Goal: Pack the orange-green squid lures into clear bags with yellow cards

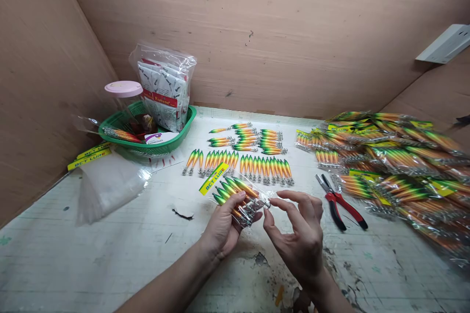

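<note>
A clear plastic bag of green-and-orange fishing lures (232,187), with a yellow "BCT LURE" header at its top left, lies tilted in my left hand (221,229). That hand is closed, its thumb pressed across the front of the bag. Metal hooks cluster at the bag's lower right end. Right beside that end is my right hand (301,232), fingers curved and apart, the index and thumb tips close to the bag's edge; whether they touch it is hard to tell. Behind the bag, loose lures (265,168) lie in rows on the white table.
Packed lure bags (407,156) are heaped at right, with red-handled pliers (340,203) beside them. At left stands a green basket (165,145) holding a bag of white packets (161,90) and a pink-lidded jar (124,89). Flat clear bags (106,188) lie in front. Wooden walls enclose the table.
</note>
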Available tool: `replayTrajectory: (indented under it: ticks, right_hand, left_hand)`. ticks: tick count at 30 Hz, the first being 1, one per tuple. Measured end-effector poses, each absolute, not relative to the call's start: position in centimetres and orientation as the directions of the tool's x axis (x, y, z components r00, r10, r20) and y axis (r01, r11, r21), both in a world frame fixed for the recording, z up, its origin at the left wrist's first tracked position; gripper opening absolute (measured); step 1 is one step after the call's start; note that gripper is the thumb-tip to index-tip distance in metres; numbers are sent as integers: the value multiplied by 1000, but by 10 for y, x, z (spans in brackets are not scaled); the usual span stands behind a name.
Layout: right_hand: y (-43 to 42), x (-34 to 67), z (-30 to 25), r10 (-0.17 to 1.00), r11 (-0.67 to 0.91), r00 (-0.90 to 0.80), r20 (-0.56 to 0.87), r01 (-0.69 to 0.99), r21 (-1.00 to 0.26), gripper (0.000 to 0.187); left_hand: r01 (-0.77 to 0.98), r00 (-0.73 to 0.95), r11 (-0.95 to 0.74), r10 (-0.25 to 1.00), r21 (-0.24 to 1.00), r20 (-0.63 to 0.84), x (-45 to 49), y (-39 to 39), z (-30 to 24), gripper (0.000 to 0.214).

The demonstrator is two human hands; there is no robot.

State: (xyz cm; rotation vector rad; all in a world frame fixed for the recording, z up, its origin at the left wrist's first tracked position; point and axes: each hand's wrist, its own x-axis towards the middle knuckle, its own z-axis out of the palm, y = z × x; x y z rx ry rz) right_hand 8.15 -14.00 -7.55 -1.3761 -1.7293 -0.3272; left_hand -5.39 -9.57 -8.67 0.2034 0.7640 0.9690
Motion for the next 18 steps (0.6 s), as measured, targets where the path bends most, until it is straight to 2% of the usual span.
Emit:
replayTrajectory:
  ticks: [8,14,18]
  right_hand:
    - [-140,80,-74,646,362,2,763,879,-310,19]
    - [-138,79,-75,606,367,-10,795,891,-269,20]
    - [-138,78,-79,663,380,54,747,835,-398,23]
  left_hand:
    - [-676,307,557,808,483,-503,-53,-97,-88,15]
    - [-668,281,549,811,502,-513,-53,-95,-86,12]
    - [-669,267,529,826,522,-496,-54,-96,-84,15]
